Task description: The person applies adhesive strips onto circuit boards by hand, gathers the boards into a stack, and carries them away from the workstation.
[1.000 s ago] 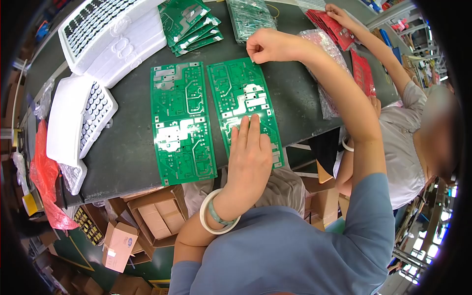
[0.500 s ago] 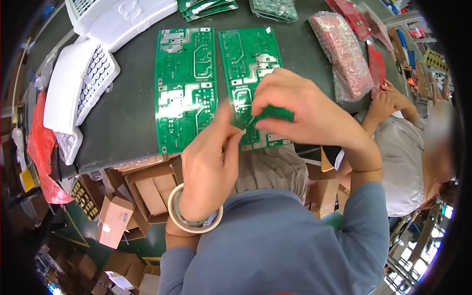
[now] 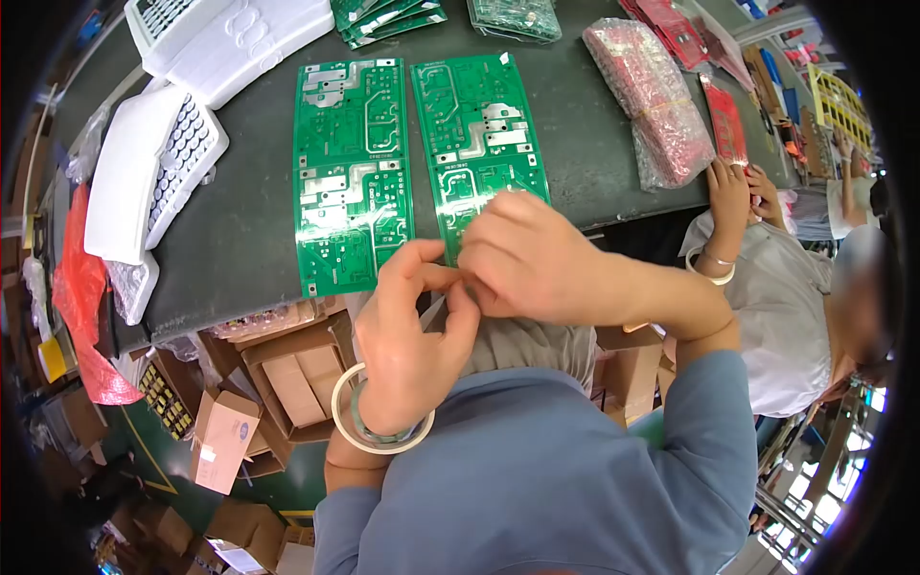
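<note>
Two long green circuit boards lie side by side on the dark table: the left board [image 3: 350, 182] and the right board [image 3: 479, 125], which has a small white piece at its top corner. My left hand [image 3: 412, 331] is pinched at the thumb and fingertips just in front of the boards. A roll of tape [image 3: 422, 436] hangs round my left wrist. My right hand [image 3: 532, 257] is closed, its fingertips meeting those of the left over the right board's near end. Whatever lies between the fingertips is hidden.
White foam trays [image 3: 158, 172] stand at the left. Stacked green boards [image 3: 388, 19] and a bubble-wrapped bundle [image 3: 652, 105] lie farther back and right. A co-worker's hands [image 3: 733, 192] hold a red board [image 3: 725, 120]. Cardboard boxes [image 3: 297, 379] sit below the table edge.
My right hand has come down and closed, meeting my left fingertips. The small white piece seen at my left fingers is now hidden. The co-worker's hands have shifted to the red board's near end.
</note>
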A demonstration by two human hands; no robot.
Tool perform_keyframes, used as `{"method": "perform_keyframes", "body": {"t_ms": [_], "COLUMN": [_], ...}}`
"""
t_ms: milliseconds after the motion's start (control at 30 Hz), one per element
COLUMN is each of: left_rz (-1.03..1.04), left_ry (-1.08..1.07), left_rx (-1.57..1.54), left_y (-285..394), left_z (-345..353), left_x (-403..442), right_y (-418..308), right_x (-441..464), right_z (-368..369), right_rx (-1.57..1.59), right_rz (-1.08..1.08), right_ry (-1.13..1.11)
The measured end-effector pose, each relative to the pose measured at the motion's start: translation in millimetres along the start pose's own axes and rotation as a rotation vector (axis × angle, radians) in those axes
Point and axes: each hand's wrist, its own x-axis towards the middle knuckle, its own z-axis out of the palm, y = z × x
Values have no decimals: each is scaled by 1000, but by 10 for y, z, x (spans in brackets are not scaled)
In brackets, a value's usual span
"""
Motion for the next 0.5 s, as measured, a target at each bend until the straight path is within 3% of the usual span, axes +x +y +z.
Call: {"method": "perform_keyframes", "body": {"t_ms": [100, 167, 200, 267, 300, 367, 500], "left_rz": [-54, -138, -94, 37, 54, 90, 82], "left_ry": [251, 355, 196, -64, -166, -260, -230], "left_rx": [93, 51, 61, 56, 37, 92, 108], "left_y": [-145, -205, -148, -78, -9, -22, -97], "left_z": [38, 26, 15, 96, 141, 219, 267], "left_x": [-18, 32, 56, 34, 34, 21, 59], "right_y": [-188, -216, -47, 502, 722, 1046, 1110], "right_x": [-116, -132, -70, -22, -17, -31, 25], "right_z": [-16, -121, -261, -286, -390, -375, -364], "right_rx": [64, 128, 202, 63, 81, 36, 52], "right_rz": [-63, 78, 178, 249, 381, 392, 423], "right_ry": [-55, -125, -212, 33, -61, -154, -256]}}
